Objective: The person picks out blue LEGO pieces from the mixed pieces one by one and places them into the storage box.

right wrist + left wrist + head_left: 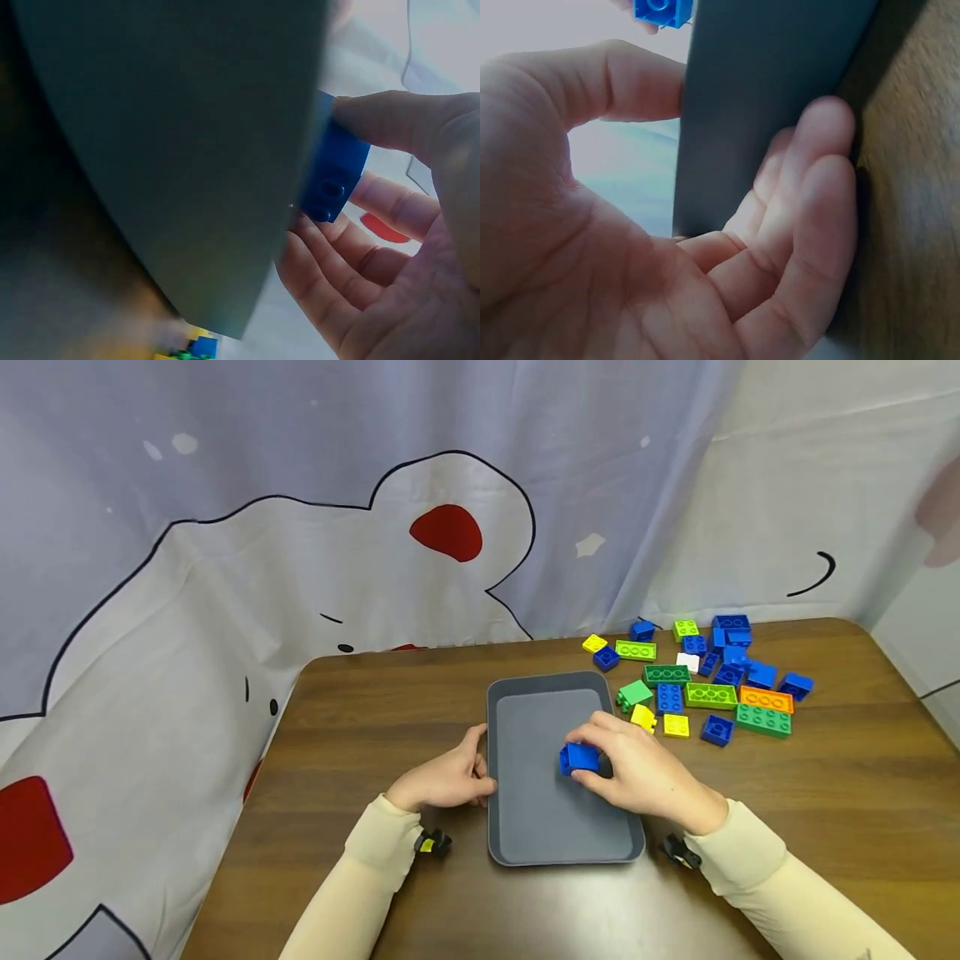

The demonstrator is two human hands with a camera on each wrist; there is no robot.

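Observation:
My right hand (637, 768) holds a blue toy brick (580, 759) between thumb and fingers, over the right half of a shallow grey tray (551, 852). In the right wrist view the tray's wall hides part of the brick (337, 169), though two of its studs show. My left hand (450, 775) grips the tray's left side. In the left wrist view its thumb (641, 82) lies at the rim and its other fingers rest along the outer wall (742, 112). Whether the brick touches the tray floor I cannot tell.
Several loose bricks lie on the wooden table (345, 718) behind and right of the tray, among them a dark green brick (763, 719), an orange brick (766, 699), a yellow brick (676, 726) and a white brick (687, 662). A patterned curtain (300, 577) hangs behind the table.

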